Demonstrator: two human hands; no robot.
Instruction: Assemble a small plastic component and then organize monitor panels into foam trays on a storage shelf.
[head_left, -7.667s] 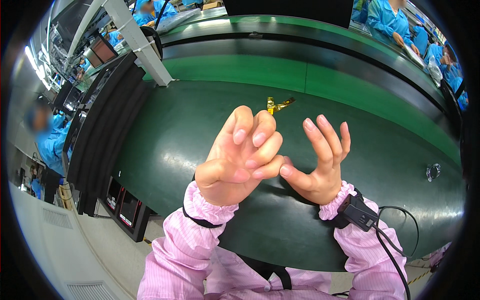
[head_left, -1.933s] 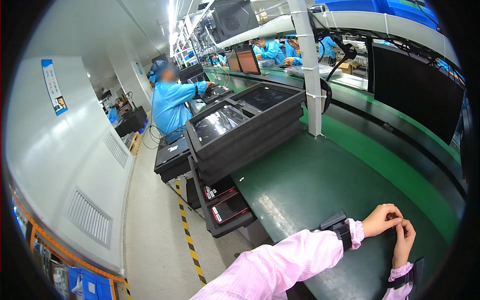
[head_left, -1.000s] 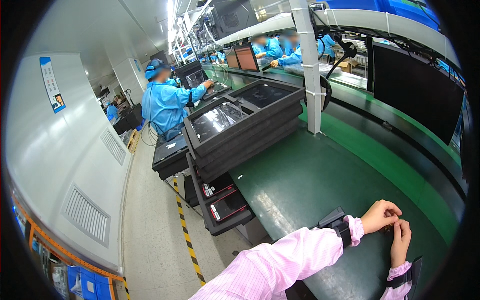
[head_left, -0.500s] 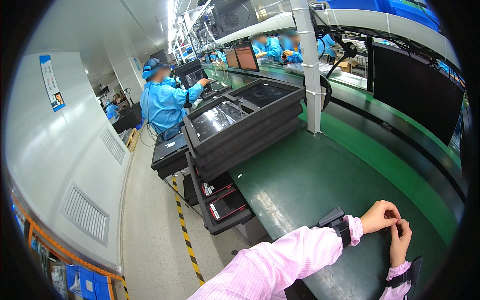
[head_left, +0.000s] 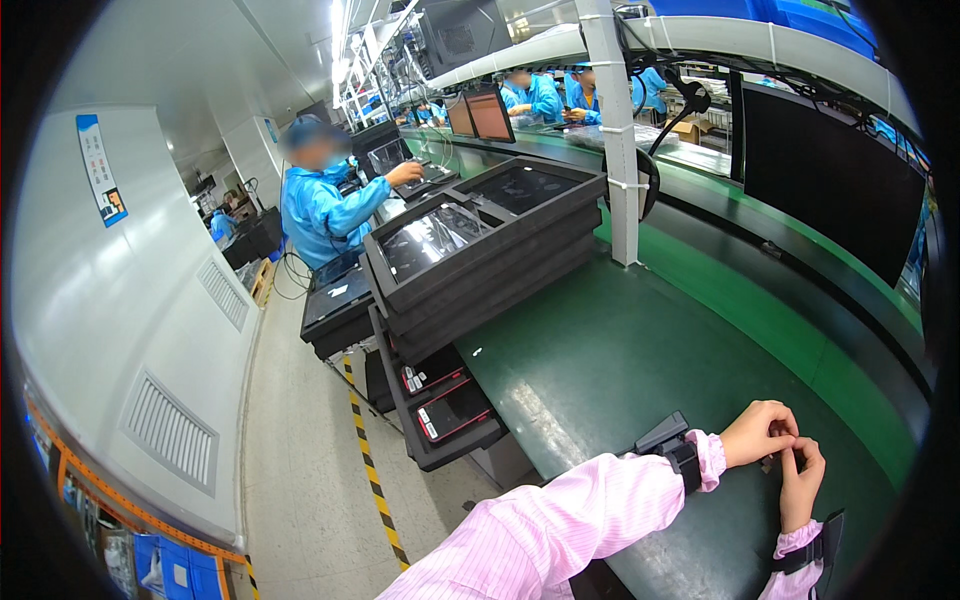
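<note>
Down at the near edge of the dark green counter, left hand and right hand met fingertip to fingertip, both in pink striped sleeves with black wrist straps. Pinched between those fingertips, a tiny dark part, too small to identify; left grip closed on it, right grip touching it but hard to call open or closed. Judged early or mid-step: nothing finished set down beside the hands, bare counter all round. Further out, a stack of black foam trays, about four layers as far as could be counted, two screen panels showing in the top layer. Below it, two red-edged handheld devices on a lower shelf. Beyond, one white post, then one worker in a blue coat and at least two more far back.
</note>
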